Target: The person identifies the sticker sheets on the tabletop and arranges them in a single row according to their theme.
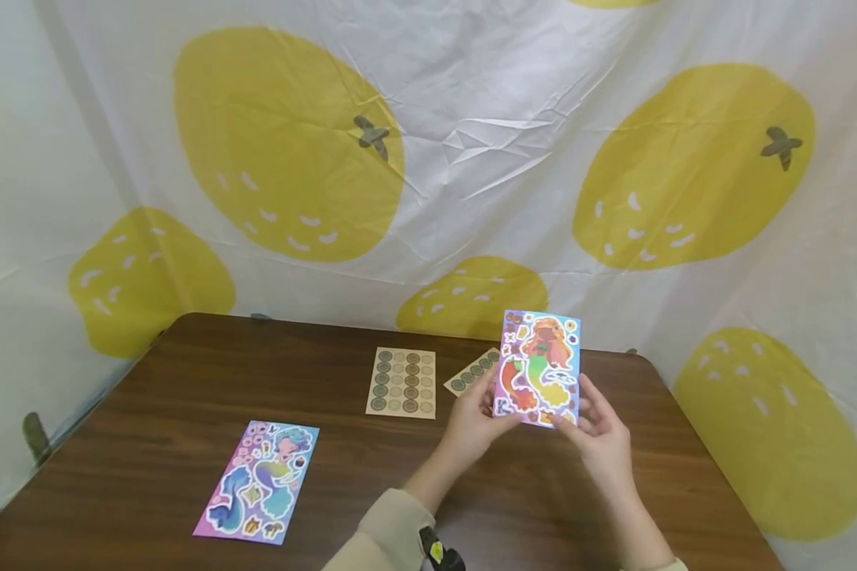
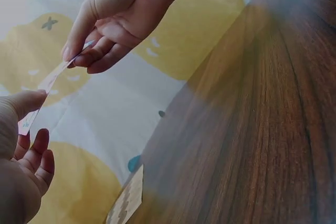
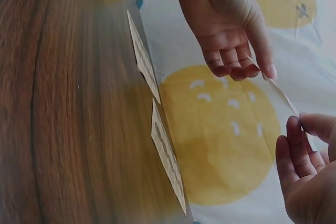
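A mermaid sticker sheet (image 1: 539, 369) is held up above the right part of the table, its printed face toward the head camera. My left hand (image 1: 474, 416) pinches its lower left edge, thumb in front and fingers behind. At the lower right edge, my right hand (image 1: 600, 436) grips it the same way. Both wrist views show the sheet nearly edge-on, as a thin bent strip (image 2: 52, 77) between the two hands. A second mermaid sticker sheet (image 1: 257, 481), with blue and purple figures, lies flat on the table at the left.
On the dark wooden table (image 1: 150, 412), a beige sheet of round stickers (image 1: 401, 383) lies near the back middle. A similar beige sheet (image 1: 464, 379) sits tilted behind my left hand, partly hidden. A white curtain (image 1: 457, 198) with yellow fruit prints hangs around the table's edges.
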Demonstrator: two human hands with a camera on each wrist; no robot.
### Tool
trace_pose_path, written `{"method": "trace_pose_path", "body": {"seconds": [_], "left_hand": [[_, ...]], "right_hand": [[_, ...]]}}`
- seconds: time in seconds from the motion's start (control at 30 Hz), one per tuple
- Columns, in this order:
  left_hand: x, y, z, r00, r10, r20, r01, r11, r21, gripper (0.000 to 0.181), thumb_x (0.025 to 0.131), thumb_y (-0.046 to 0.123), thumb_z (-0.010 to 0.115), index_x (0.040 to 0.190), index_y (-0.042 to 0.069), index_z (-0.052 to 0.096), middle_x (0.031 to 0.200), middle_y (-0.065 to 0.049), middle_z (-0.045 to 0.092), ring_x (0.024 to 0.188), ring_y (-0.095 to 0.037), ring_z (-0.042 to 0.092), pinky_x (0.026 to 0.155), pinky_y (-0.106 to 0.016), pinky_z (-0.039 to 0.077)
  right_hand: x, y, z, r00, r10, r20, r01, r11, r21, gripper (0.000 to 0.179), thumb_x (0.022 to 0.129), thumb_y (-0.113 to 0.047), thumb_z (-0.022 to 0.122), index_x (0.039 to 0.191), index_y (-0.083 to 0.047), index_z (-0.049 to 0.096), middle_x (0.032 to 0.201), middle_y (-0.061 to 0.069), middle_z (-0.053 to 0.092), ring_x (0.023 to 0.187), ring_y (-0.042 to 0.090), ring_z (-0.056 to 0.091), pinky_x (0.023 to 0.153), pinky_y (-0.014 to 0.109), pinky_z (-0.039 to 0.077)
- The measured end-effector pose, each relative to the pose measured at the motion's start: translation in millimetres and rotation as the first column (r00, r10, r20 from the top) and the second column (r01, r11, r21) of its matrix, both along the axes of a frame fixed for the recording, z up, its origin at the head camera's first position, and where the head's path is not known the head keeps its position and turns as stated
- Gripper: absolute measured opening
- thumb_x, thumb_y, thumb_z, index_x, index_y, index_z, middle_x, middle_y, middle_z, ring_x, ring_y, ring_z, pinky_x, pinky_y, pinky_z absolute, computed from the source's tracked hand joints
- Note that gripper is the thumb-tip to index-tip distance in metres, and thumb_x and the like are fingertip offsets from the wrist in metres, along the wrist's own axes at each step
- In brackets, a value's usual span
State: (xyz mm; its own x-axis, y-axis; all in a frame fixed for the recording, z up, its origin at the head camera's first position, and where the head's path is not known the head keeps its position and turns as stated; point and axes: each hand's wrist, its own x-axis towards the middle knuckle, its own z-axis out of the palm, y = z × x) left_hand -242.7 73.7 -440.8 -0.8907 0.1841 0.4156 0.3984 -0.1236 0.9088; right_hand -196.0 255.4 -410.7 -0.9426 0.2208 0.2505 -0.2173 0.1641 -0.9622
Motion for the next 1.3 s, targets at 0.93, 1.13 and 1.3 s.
{"method": "trace_pose_path", "body": {"seconds": [0.93, 1.13, 1.3], "left_hand": [[16.3, -63.1, 8.7, 0.991, -0.085, 0.104, 0.076, 0.994, 0.083, 0.085, 0.076, -0.008, 0.072, 0.149, 0.001, 0.029, 0.090, -0.008, 0.061, 0.080, -0.015, 0.059, 0.079, -0.028, 0.051], [21.3, -77.7, 7.8, 0.988, -0.083, 0.128, 0.073, 0.994, 0.083, 0.084, 0.078, -0.009, 0.071, 0.149, 0.001, 0.028, 0.093, -0.013, 0.063, 0.082, -0.016, 0.060, 0.076, -0.025, 0.052], [26.6, -88.7, 5.5, 0.983, -0.092, 0.158, 0.074, 0.990, 0.116, 0.078, 0.084, -0.006, 0.066, 0.150, 0.003, 0.026, 0.106, -0.023, 0.063, 0.086, -0.018, 0.063, 0.074, -0.026, 0.054]], "right_hand": [[2.2, -41.7, -2.1, 0.978, 0.200, -0.063, -0.203, 0.979, -0.033, 0.078, 0.079, 0.013, 0.070, 0.147, -0.004, 0.035, 0.097, 0.011, 0.062, 0.087, 0.014, 0.068, 0.075, 0.028, 0.055], [4.0, -54.5, -3.8, 0.969, 0.240, -0.062, -0.243, 0.969, -0.042, 0.080, 0.078, 0.013, 0.071, 0.147, -0.006, 0.037, 0.100, 0.019, 0.060, 0.086, 0.018, 0.068, 0.075, 0.031, 0.056], [6.9, -66.2, -8.8, 0.956, 0.280, -0.090, -0.286, 0.956, -0.060, 0.082, 0.076, 0.016, 0.070, 0.147, -0.003, 0.035, 0.099, 0.020, 0.061, 0.085, 0.020, 0.068, 0.074, 0.032, 0.056]]}}
